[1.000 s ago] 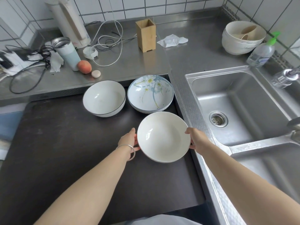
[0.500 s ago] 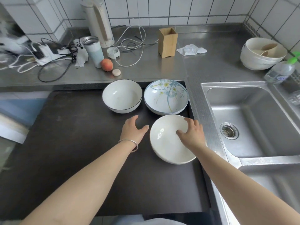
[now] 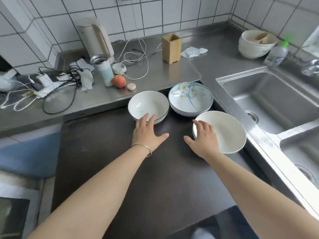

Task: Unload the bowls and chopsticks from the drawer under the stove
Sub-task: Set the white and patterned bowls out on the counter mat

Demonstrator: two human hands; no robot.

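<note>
Three bowls stand on the dark stove top [image 3: 120,169]. A plain white bowl [image 3: 226,130] sits at the right edge beside the sink. Behind it is a flowered blue bowl [image 3: 190,98], and to its left a white bowl with a dark rim [image 3: 148,105]. My right hand [image 3: 202,138] hovers with spread fingers over the plain bowl's left rim, holding nothing. My left hand [image 3: 146,132] is spread flat in front of the dark-rimmed bowl, its fingertips over that bowl's near rim. No chopsticks or drawer are in view.
A steel counter behind the stove carries a wooden holder [image 3: 171,48], a peach [image 3: 118,81], a steel cup [image 3: 102,69], a kettle [image 3: 95,38] and tangled cables [image 3: 57,83]. A double sink [image 3: 269,100] lies right, with stacked bowls [image 3: 255,44] and a soap bottle [image 3: 276,52] behind.
The plain white bowl was set down on the stove top and both hands let go. My right hand slid off its inside to the left rim; my left hand moved forward.
</note>
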